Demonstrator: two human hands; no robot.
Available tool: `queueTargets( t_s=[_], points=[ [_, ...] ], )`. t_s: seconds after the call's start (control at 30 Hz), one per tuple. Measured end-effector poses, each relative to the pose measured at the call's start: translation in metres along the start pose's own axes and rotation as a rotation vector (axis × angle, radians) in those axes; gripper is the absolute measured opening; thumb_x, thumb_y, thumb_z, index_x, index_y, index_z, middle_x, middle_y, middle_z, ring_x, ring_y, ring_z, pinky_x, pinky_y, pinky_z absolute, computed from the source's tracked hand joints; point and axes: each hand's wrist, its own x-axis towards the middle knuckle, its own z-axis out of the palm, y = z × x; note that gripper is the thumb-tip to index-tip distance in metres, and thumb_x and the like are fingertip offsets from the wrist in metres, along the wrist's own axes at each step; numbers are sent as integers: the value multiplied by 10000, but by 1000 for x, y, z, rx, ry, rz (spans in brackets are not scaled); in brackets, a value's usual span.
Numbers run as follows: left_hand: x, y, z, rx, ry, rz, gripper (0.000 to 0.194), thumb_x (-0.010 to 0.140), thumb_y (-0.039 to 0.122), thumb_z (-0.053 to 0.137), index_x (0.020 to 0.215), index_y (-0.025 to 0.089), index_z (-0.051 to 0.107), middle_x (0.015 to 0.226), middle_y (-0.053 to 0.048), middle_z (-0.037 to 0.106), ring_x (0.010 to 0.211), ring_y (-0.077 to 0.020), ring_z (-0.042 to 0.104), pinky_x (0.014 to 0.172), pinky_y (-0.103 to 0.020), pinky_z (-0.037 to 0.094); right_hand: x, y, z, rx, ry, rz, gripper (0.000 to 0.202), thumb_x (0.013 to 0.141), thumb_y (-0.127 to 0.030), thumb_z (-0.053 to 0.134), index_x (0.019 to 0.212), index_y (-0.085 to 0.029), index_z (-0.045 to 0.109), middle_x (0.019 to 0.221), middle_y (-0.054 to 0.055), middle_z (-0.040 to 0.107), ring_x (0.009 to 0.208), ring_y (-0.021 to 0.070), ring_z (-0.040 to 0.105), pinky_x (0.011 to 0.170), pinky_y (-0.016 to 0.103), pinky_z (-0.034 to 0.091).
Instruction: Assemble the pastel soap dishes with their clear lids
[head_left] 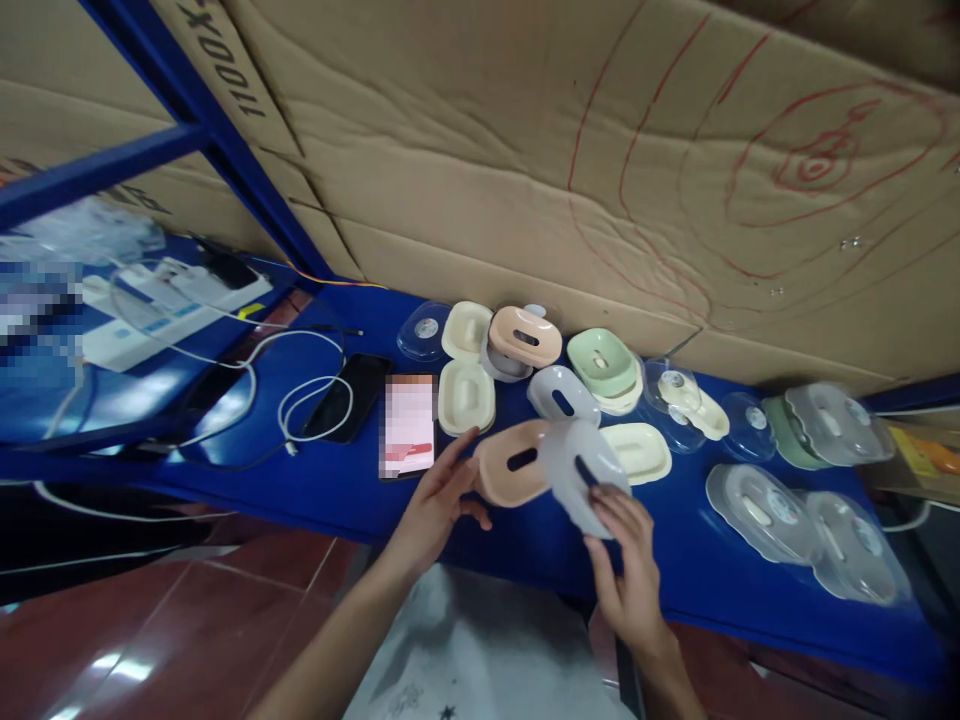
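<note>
My right hand [626,560] grips a pale grey oval soap dish tray [581,455] with a dark slot, tilted above the table's front part. That tray overlaps the right end of a peach slotted soap dish tray [501,462]. At the peach tray's left edge, my left hand [442,500] has its fingers apart; whether they touch it is unclear. Behind stand a second peach tray [517,335] on a greyish piece, a light grey slotted tray [562,397] and a green dish [602,360]. Cream dishes [466,398] lie left of these, and another cream dish [645,452] lies right.
Clear lids [772,515] and stacked dishes [840,425] fill the right end of the blue table [487,555]. On the left are a lit phone [409,430], a dark phone [349,395], white cables and a power strip [172,315]. A cardboard wall [480,180] rises behind.
</note>
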Motion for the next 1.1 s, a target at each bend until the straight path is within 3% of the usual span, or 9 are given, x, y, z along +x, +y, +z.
queueTargets(
  t_s=[0.1,0.23,0.33,0.43,0.53,0.7,0.87,1.0,1.1],
  points=[
    [2,-9,1,278,-96,78,554,1025,434,644,1524,204,574,1131,-113,753,884,-237,760,696,-385,681,-10,-13,11,20,-128,-134,461,1024,-164,596,1456,-325,581,1406,52,715,1364,282,630,1179,543,427],
    [9,-12,-1,893,15,615,413,1059,219,515,1439,256,672,1499,-123,632,1402,-293,612,1173,-501,527,-12,-14,23,-79,-151,-127,438,1028,-114,553,1401,-331,631,1423,16,716,1362,242,635,1195,472,377],
    [18,-6,-3,1322,227,783,433,1056,167,512,1461,232,651,1588,-171,552,1478,-363,530,1200,-600,455,-7,-10,25,-144,-129,-45,440,1038,-106,523,1395,-340,634,1434,12,710,1366,242,631,1165,459,370],
    [21,-3,0,1558,249,752,407,1046,171,556,1441,200,649,1455,-196,660,1355,-404,624,1148,-670,442,-2,-8,22,-155,-66,15,399,1044,-143,540,1380,-334,637,1424,24,716,1367,269,628,1136,478,385],
    [10,-11,12,1541,56,751,389,1047,143,545,1414,216,651,1326,-149,737,1213,-334,707,1072,-562,525,-2,-12,19,-139,-27,13,392,1034,-160,569,1382,-326,640,1412,40,723,1336,281,652,1110,485,407],
    [-21,-23,26,1218,-308,796,379,1065,106,497,1388,250,633,1242,-97,735,1139,-219,721,943,-351,614,-11,-16,18,-88,8,-58,423,1032,-151,582,1437,-269,617,1308,67,767,1231,264,700,1066,453,459],
    [-29,-10,6,1336,-195,974,273,990,90,601,1214,233,661,1305,-120,682,1262,-308,647,1078,-547,559,-16,-14,15,-64,-6,-113,377,1032,-139,610,1391,-241,663,1236,63,789,1176,242,707,1071,428,467],
    [-30,-3,-20,1311,-79,917,323,969,154,642,1283,199,585,1367,-162,623,1289,-317,644,1036,-526,619,-9,-15,11,-56,-67,-158,408,1028,-115,614,1409,-254,668,1259,50,790,1197,228,700,1093,418,450],
    [-32,-7,-32,1321,-116,874,457,979,185,664,1418,229,544,1511,-173,539,1400,-342,592,1063,-546,626,-2,-17,12,-86,-137,-204,399,1034,-103,596,1396,-248,681,1324,47,770,1250,221,674,1124,418,431]
  ],
)
